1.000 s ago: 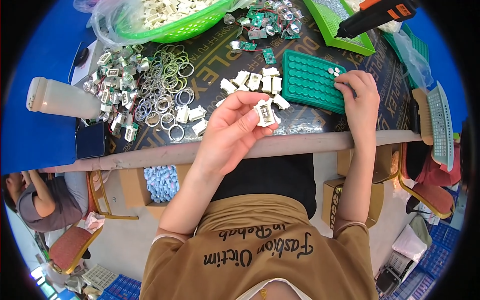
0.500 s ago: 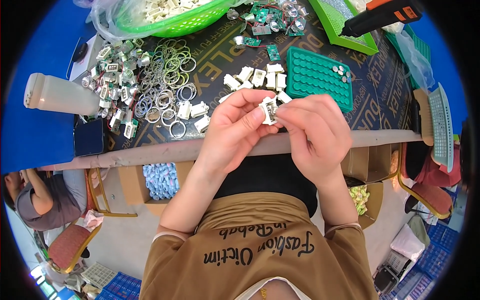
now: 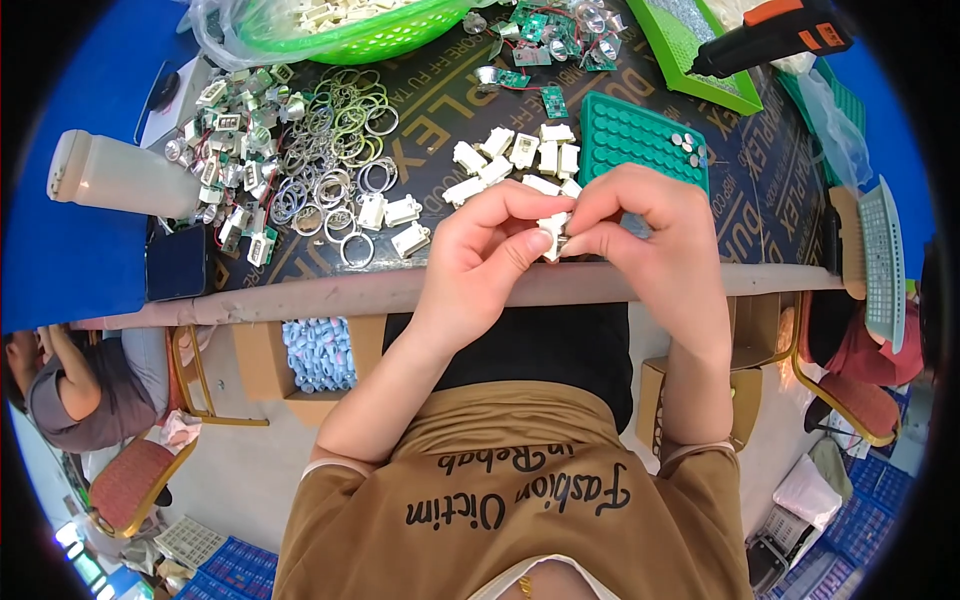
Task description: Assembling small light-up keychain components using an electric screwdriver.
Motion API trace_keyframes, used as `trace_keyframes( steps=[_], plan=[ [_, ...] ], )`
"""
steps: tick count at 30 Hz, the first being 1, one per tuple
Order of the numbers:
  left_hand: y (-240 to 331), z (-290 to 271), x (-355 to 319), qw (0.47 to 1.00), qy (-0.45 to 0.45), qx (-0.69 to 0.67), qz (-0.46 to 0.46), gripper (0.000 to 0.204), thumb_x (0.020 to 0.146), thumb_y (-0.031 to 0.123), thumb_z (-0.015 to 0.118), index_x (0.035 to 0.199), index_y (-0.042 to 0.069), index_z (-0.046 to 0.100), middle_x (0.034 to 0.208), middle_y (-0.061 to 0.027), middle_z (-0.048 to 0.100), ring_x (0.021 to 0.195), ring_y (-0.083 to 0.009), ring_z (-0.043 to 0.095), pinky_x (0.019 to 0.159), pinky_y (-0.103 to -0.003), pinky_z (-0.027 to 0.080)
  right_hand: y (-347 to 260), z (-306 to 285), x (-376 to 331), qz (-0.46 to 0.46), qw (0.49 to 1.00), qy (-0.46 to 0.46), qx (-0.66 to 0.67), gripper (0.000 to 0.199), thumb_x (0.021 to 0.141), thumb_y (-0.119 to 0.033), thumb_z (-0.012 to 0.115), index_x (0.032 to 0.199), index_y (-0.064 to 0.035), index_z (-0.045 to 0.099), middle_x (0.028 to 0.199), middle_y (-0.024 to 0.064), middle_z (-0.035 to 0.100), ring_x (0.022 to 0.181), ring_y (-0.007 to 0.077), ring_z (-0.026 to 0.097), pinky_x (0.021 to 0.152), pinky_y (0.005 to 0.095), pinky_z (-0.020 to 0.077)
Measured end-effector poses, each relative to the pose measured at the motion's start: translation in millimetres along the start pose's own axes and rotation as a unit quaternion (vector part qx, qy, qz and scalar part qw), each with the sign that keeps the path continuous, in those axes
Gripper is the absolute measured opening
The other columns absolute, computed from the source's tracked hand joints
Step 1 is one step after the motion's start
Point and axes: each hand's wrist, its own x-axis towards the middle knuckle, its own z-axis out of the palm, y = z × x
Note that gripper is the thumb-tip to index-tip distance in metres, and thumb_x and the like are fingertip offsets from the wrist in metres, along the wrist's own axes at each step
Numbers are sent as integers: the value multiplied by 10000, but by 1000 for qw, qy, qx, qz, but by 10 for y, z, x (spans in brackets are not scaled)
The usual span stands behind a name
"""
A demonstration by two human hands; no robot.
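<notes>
My left hand (image 3: 478,262) holds a small cream-white plastic housing (image 3: 552,236) between its thumb and fingers, over the table's near edge. From the other side, the thumb and bent index finger of my right hand (image 3: 655,222) grip the housing's right end. Those fingertips partly hide it, so I cannot make out whether a small part sits between them. Just beyond my hands lies a group of similar housings (image 3: 497,142). Beside that group is a green tray (image 3: 592,165) with round pockets, and a few silver discs (image 3: 686,142) rest on it.
Metal key rings (image 3: 357,250) and wired circuit boards (image 3: 228,150) are heaped at left, near a whitish bottle (image 3: 110,175) and a dark phone (image 3: 178,262). A green basket (image 3: 370,45) of housings stands at the back. An electric screwdriver (image 3: 760,42) juts in over a green bin (image 3: 735,97).
My right hand has turned and shifted slightly right, its thumb and index finger now against the housing's end. The housing has tilted in my left fingers and sits a little further right.
</notes>
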Motion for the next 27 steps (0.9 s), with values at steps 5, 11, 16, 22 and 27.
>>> trace_keyframes(
  steps=[5,11,16,22,27],
  plan=[
    [-9,-48,25,994,-59,81,44,229,819,-81,515,1021,-12,597,921,-57,564,855,-123,548,764,-248,448,38,-22,28,136,966,-27,220,159,696,74,630,836,10,590,732,18,594,640,61,553,555,199,451],
    [11,-33,12,993,-53,98,45,236,795,-103,530,995,-10,613,937,-63,571,861,-133,556,769,-251,452,107,-22,9,177,951,-81,240,178,714,65,626,881,19,587,805,31,596,631,56,541,561,193,452],
    [14,7,-6,998,-27,50,39,225,801,-100,534,993,-11,612,954,-70,578,896,-143,564,786,-258,458,166,65,-65,145,945,-55,288,178,752,52,611,923,12,580,815,22,575,682,57,527,579,200,457],
    [-7,-26,-34,998,-35,38,43,225,803,-106,532,991,-12,611,970,-76,574,903,-151,568,799,-265,465,208,216,-149,74,931,-32,355,164,809,41,574,964,-7,554,909,30,538,769,76,509,627,213,455],
    [137,2,-108,992,-29,119,39,225,796,-103,537,978,-1,621,940,-80,561,873,-154,570,781,-262,473,181,263,-248,75,930,-4,361,154,807,39,583,952,-9,563,951,39,552,777,92,524,640,221,448]
  ],
)
